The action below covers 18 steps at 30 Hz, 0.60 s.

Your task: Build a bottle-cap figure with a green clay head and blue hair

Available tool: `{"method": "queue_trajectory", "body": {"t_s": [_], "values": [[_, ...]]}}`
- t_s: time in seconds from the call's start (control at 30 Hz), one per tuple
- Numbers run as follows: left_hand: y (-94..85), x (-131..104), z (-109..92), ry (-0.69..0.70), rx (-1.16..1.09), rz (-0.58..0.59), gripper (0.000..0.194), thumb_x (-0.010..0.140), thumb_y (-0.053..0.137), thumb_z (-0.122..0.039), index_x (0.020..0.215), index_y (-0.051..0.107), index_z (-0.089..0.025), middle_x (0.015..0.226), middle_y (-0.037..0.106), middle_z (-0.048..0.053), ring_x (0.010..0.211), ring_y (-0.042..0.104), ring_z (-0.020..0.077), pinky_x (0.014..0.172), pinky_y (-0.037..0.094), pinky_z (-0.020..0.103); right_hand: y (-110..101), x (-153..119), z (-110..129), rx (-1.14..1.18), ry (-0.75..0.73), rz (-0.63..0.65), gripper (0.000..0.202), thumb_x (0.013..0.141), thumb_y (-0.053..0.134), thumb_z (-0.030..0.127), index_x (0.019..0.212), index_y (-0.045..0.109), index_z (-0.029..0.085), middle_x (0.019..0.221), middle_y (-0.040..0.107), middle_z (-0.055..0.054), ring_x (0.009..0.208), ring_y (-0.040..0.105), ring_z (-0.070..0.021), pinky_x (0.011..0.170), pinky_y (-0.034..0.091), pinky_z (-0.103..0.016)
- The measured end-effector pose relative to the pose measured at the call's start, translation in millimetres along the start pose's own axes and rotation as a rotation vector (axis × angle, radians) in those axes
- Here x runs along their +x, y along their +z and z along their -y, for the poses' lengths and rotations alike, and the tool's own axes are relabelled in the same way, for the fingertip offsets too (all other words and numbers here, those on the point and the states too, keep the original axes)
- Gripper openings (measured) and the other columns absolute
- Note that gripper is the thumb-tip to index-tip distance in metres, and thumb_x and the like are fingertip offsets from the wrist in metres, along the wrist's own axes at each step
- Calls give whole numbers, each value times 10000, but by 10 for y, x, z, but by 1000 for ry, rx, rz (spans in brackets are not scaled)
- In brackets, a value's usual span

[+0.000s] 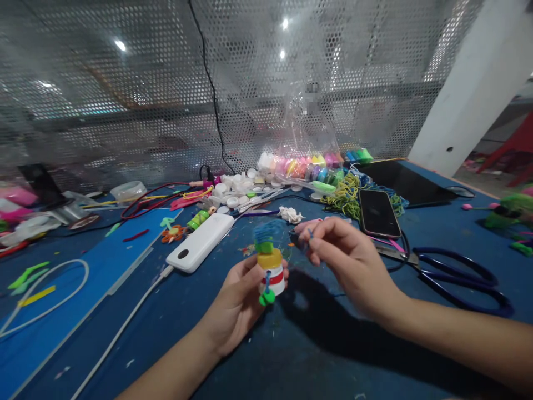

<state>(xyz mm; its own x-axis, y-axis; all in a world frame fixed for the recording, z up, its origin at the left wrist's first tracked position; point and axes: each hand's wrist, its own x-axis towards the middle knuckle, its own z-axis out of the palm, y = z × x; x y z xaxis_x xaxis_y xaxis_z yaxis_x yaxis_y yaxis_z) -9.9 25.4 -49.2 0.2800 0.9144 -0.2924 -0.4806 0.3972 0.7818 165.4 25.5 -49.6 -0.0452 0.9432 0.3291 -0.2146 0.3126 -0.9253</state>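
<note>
My left hand (234, 303) is closed around a small craft figure (273, 279) and holds it upright above the table. The figure has a white and red body, a yellow band, a green piece above that and a tuft of blue strands on top. From its side hangs a short blue stem with a bright green lump at the end. To the right, my right hand (347, 261) is pinched on a short thin blue piece (310, 234), apart from the figure. Whether this piece is yarn or wire I cannot make out.
A white power bank (200, 243) with a cable lies left. Blue-handled scissors (462, 278) and a phone (378, 212) lie right. Behind are white bottle caps (233, 191), green yarn (343, 199) and a clear bag (310, 161) of coloured clay.
</note>
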Motion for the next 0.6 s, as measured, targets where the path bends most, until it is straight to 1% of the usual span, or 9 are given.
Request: {"method": "queue_trajectory", "body": {"t_s": [0.07,0.1,0.17,0.23,0.27,0.33,0.43,0.5,0.6], "values": [[-23,11,4,86,186,18,369,511,883,-315,818,748,-159,753,736,27,677,670,141,670,546,213,-51,23,54,-13,-100,-65,100,834,619,214,759,560,184,823,640,-19,744,588,-112,624,478,-219],[-40,13,3,156,337,13,335,533,872,-296,821,755,-171,766,732,25,698,662,146,683,533,214,-80,34,93,-41,-151,-95,88,835,619,191,767,563,190,806,654,-13,714,600,-107,597,484,-208],[-73,5,-9,340,675,-16,279,554,858,-238,814,768,-199,821,729,29,784,648,172,745,506,230,-144,46,176,-146,-258,-146,99,812,643,141,769,574,199,749,664,10,623,611,-88,538,490,-180],[-93,-17,-33,523,911,-43,259,567,844,-203,815,776,-230,880,726,35,875,630,206,810,476,256,-213,39,237,-284,-350,-155,111,787,669,116,795,602,205,736,672,16,611,636,-92,531,512,-178],[-97,-29,-46,588,979,-42,256,576,838,-206,822,778,-242,889,725,38,889,624,219,827,466,272,-248,30,253,-360,-385,-135,118,785,677,120,839,618,207,754,682,9,639,656,-105,559,535,-192],[-98,-50,-68,653,1055,-27,253,595,826,-218,840,779,-258,877,725,39,856,627,227,821,464,295,-320,5,251,-529,-459,-53,156,806,665,128,936,629,208,806,705,-10,720,687,-135,666,573,-242],[-105,-61,-69,683,1135,27,281,607,821,-230,881,777,-276,885,720,37,808,634,216,781,470,289,-411,-24,203,-783,-673,156,157,845,613,96,960,643,199,852,725,-33,808,693,-150,785,569,-282],[-122,-58,-51,688,1171,76,302,620,815,-235,914,772,-290,892,713,34,797,636,206,748,475,274,-448,-32,169,-850,-790,280,150,863,578,74,942,658,172,852,723,-56,818,682,-142,781,564,-265],[-147,-55,-21,699,1217,137,317,634,807,-240,942,764,-303,900,706,34,794,637,202,737,481,269,-470,-30,137,-827,-823,359,150,884,542,71,960,662,120,857,708,-92,825,657,-139,778,554,-272]]}}
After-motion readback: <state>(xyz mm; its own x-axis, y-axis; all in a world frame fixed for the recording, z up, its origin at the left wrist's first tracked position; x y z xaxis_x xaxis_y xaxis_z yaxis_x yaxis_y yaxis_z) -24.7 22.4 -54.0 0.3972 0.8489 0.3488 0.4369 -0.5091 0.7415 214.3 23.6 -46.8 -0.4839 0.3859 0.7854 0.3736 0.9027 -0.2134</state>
